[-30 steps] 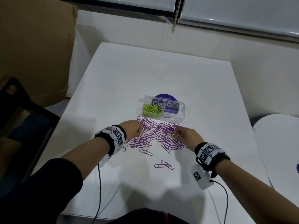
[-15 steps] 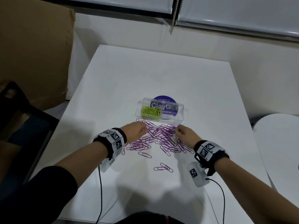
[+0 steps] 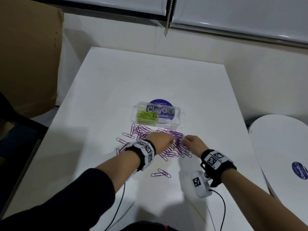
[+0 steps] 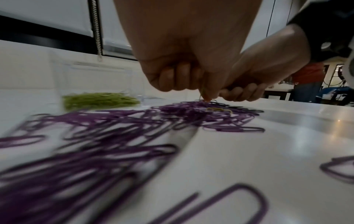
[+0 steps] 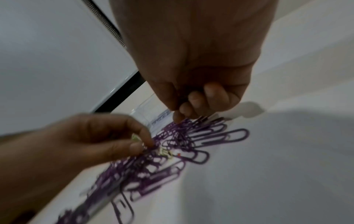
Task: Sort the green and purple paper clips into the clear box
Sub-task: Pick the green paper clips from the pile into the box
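Note:
A clear box (image 3: 173, 121) stands mid-table with green paper clips (image 3: 146, 116) in its left compartment. In front of it lies a pile of purple paper clips (image 3: 143, 130). My left hand (image 3: 162, 141) is over the pile, fingers curled, and pinches a green clip (image 4: 203, 91) between thumb and fingertip. Another green clip (image 4: 218, 109) lies on the purple pile just below. My right hand (image 3: 191, 143) is close beside it, with curled fingers (image 5: 193, 106) that pinch at purple clips (image 5: 193, 133) on top of the pile.
The box sits on a round purple sticker (image 3: 160, 104) on the white table (image 3: 150, 77). A few loose purple clips (image 3: 160, 173) lie near the front. A cardboard box (image 3: 28, 55) stands at the left, and a round white table (image 3: 283, 147) at the right.
My left hand has moved right across the pile until it nearly meets the right hand, which has stayed at the pile's right side. The green clip is now in the left fingers.

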Demonstrator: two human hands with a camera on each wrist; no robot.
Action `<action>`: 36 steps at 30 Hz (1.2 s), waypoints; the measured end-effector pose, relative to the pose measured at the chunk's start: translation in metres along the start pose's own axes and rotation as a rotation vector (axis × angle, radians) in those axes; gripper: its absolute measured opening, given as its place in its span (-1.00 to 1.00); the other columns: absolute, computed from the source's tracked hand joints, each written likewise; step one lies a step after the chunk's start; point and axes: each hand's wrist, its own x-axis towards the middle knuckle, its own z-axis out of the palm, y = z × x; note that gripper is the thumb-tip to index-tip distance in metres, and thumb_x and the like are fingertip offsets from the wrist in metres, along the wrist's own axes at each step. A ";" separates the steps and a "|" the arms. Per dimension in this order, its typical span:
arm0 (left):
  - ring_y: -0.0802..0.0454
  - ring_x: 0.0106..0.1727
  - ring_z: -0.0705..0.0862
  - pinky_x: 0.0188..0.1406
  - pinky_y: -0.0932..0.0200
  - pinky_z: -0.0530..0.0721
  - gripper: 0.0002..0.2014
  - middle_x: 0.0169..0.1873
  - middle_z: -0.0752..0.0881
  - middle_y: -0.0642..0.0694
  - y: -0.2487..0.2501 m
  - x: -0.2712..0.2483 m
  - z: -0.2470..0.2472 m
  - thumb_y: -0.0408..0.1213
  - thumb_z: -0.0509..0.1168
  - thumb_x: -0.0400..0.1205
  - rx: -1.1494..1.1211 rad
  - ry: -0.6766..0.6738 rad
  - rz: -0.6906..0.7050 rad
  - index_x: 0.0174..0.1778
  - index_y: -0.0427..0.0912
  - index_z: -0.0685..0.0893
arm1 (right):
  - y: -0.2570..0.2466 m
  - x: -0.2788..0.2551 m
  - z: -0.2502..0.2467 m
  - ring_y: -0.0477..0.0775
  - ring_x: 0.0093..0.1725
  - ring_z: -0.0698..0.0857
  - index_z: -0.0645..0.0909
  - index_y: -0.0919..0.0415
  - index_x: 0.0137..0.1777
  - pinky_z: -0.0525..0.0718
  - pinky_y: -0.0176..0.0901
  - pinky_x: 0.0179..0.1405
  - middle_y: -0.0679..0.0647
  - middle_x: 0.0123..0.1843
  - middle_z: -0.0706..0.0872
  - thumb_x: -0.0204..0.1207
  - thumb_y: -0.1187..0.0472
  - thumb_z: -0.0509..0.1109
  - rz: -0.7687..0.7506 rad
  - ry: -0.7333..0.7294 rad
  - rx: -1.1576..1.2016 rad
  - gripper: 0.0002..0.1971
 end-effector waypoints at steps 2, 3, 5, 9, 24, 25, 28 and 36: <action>-0.21 0.13 0.66 0.07 -0.02 0.58 -0.78 0.11 0.69 -0.20 0.010 0.009 0.007 -0.29 0.09 0.68 0.042 -0.016 -0.028 0.13 -0.22 0.60 | 0.001 -0.005 0.005 0.09 -0.28 0.46 0.63 0.36 -0.19 0.34 -0.17 -0.39 0.10 -0.32 0.54 0.58 0.28 0.19 -0.007 -0.019 -0.165 -0.77; -0.23 0.16 0.65 0.10 -0.05 0.58 -0.77 0.13 0.68 -0.23 0.012 0.012 0.010 -0.32 0.10 0.68 0.045 -0.026 -0.044 0.15 -0.25 0.59 | 0.002 -0.007 0.007 0.10 -0.24 0.48 0.63 0.43 -0.11 0.35 -0.17 -0.38 0.14 -0.27 0.56 0.59 0.28 0.17 -0.006 -0.018 -0.208 -0.75; -0.24 0.18 0.65 0.14 -0.07 0.58 -0.77 0.16 0.67 -0.25 0.013 0.014 0.014 -0.33 0.10 0.67 0.034 -0.028 -0.064 0.16 -0.26 0.58 | 0.004 -0.012 0.009 0.10 -0.22 0.49 0.61 0.48 -0.06 0.34 -0.24 -0.40 0.17 -0.22 0.57 0.61 0.27 0.15 -0.007 -0.011 -0.232 -0.72; -0.19 0.14 0.64 0.12 -0.04 0.59 -0.82 0.11 0.67 -0.20 0.003 0.011 0.014 -0.29 0.14 0.67 -0.001 -0.002 -0.055 0.08 -0.23 0.60 | 0.005 -0.016 0.006 0.09 -0.20 0.50 0.58 0.26 -0.22 0.37 -0.14 -0.29 0.14 -0.20 0.59 0.59 0.29 0.16 -0.028 -0.050 -0.213 -0.79; -0.01 -0.08 0.60 -0.05 0.09 0.55 -0.79 -0.03 0.67 -0.09 -0.041 -0.027 0.002 -0.14 0.17 0.68 -0.185 0.058 -0.074 0.08 -0.15 0.61 | -0.042 -0.016 0.039 0.11 -0.06 0.66 0.66 0.18 0.12 0.53 -0.10 -0.10 0.11 -0.03 0.76 0.55 0.13 0.34 -0.324 -0.092 -0.357 -0.78; -0.01 -0.10 0.60 -0.06 0.11 0.54 -0.80 -0.07 0.69 -0.09 -0.043 -0.030 0.002 -0.15 0.17 0.68 -0.218 0.054 -0.083 0.08 -0.16 0.61 | -0.045 -0.016 0.041 0.16 0.00 0.67 0.67 0.20 0.12 0.55 -0.08 -0.05 0.17 0.02 0.77 0.56 0.14 0.33 -0.340 -0.095 -0.363 -0.78; -0.06 -0.04 0.67 0.00 0.08 0.58 -0.83 -0.03 0.75 -0.11 -0.052 -0.040 -0.001 -0.19 0.20 0.67 -0.339 0.076 -0.113 0.05 -0.17 0.63 | -0.054 -0.013 0.041 0.11 -0.11 0.64 0.69 0.20 0.05 0.52 -0.10 -0.10 0.21 -0.03 0.78 0.55 0.18 0.32 -0.365 -0.107 -0.320 -0.82; -0.01 0.07 0.65 0.02 0.24 0.51 -0.80 0.09 0.70 -0.09 -0.102 -0.060 -0.059 -0.19 0.17 0.69 -0.278 0.339 -0.236 0.09 -0.20 0.62 | -0.127 0.030 0.016 0.10 -0.14 0.64 0.58 0.23 0.16 0.65 -0.13 -0.11 0.18 0.13 0.69 0.62 0.28 0.17 -0.401 -0.040 -0.284 -0.79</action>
